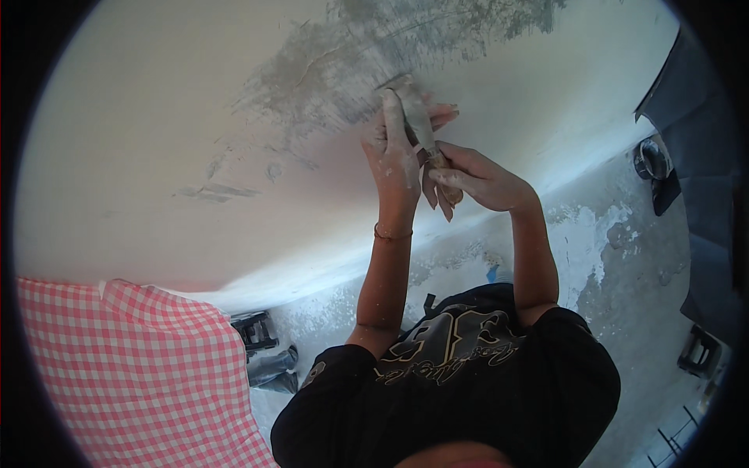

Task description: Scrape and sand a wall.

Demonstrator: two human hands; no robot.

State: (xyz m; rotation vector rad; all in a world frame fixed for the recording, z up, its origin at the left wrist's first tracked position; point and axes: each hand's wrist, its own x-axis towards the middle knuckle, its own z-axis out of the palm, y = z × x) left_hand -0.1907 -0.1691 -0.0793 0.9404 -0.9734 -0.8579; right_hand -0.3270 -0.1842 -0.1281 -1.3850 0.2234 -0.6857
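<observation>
A putty knife (417, 115) with a whitish, plaster-smeared blade and a wooden handle is held at a slant in front of the wall. My right hand (488, 181) is closed round the handle. The thumb of my left hand (396, 160) presses along the blade near its tip, while the other fingers reach behind the tool, partly hidden. White plaster specks cover both hands. Just beyond the blade's edge, the pale wall (195, 101) has a rough grey patch (335, 74); whether the blade touches it I cannot tell.
A pink-and-white checked cloth (148, 359) covers something at lower left, beside a black stool-like object (254, 331). The concrete floor (616, 288) has white plaster stains. Dark sheeting (706, 156) hangs at right, near a round container (651, 159) and another black object (700, 351).
</observation>
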